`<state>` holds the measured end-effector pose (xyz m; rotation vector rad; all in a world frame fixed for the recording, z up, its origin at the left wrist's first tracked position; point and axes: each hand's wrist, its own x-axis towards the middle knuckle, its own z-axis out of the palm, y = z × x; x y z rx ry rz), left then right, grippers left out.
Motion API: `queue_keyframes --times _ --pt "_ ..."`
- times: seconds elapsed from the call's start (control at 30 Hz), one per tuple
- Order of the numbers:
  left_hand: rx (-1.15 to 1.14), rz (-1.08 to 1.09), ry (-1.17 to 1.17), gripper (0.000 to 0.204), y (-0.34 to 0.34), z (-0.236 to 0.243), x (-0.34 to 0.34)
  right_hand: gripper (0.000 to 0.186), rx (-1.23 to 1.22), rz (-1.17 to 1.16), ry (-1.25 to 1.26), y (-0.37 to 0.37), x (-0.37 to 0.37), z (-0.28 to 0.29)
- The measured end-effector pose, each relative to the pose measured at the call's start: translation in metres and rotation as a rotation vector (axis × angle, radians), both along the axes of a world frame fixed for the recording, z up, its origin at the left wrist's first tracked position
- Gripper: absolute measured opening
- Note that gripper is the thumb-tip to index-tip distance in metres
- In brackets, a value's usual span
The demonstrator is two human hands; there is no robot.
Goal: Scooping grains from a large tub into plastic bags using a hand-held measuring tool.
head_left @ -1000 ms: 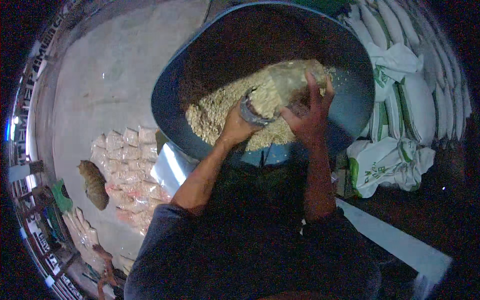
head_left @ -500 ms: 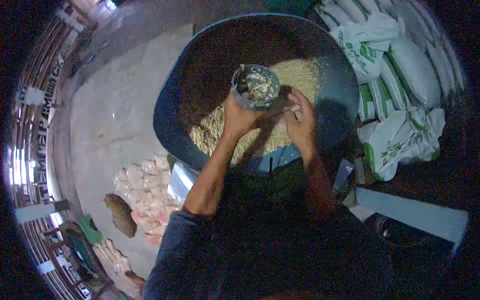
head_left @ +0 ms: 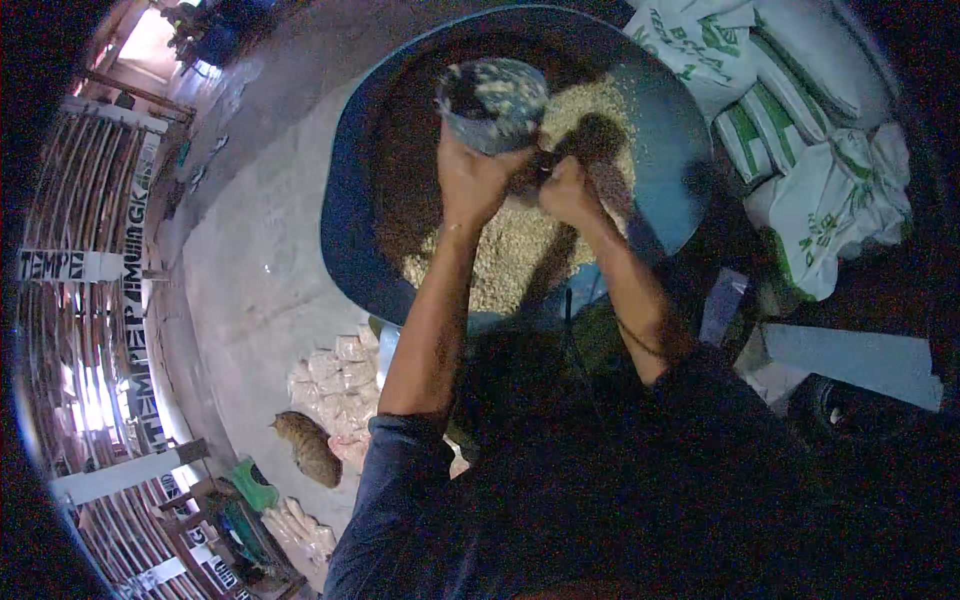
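Container (head_left: pixel 495 105), round and translucent grey, is over the far left part of a large blue tub (head_left: pixel 668 165), its open mouth showing pale bits stuck to the inner wall. The left hand (head_left: pixel 473 182) holds it from the near side, fingers wrapped around its lower part. Just to the right is the right hand (head_left: pixel 570 192), above the tub too, with its fingers curled in narrowly near the left hand; a small dark patch lies between the two, and I cannot tell whether the right fingers hold anything.

Pale grains (head_left: pixel 490 270) spread across the bottom of the tub, from the near left to the far right, with dark shadows falling over them. Left of the tub, on the grey floor (head_left: pixel 250 290), filled clear packets (head_left: pixel 340 390) lie close together, and a brown striped cat (head_left: pixel 308 450) lies just beside them. To the right, white sacks with green markings (head_left: pixel 820 225) are piled. At the far left stand slatted panels (head_left: pixel 75 195).
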<state>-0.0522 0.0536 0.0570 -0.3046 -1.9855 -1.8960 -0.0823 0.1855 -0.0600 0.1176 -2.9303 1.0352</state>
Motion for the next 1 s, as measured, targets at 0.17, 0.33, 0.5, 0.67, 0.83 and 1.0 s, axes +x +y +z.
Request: queue_keyframes --times 0.17,0.33,0.5,0.67,0.83,1.0 --pt "-0.729 0.655 0.086 0.085 -0.036 -0.028 0.002 0.032 -0.586 0.216 0.144 0.021 0.013 -0.023" --pt "-0.017 -0.055 -0.678 0.060 -0.014 -0.087 0.063 0.039 -0.932 0.015 -0.458 0.029 0.050 -0.053" --pt "0.420 -0.170 -0.786 0.042 -0.023 -0.174 0.094 0.044 -0.899 -0.064 -0.778 0.010 0.074 -0.077" --pt "0.415 -0.133 -0.897 0.033 -0.024 -0.179 0.095 0.038 -1.032 -0.059 -0.889 0.011 0.085 -0.097" --pt "-0.127 0.170 -1.117 0.013 -0.014 -0.174 0.089 0.031 -0.899 -0.028 -0.564 0.010 0.082 -0.135" --pt "0.503 0.144 -0.976 0.016 -0.015 -0.201 0.103 0.024 -0.689 -0.491 -0.738 -0.013 0.089 -0.108"
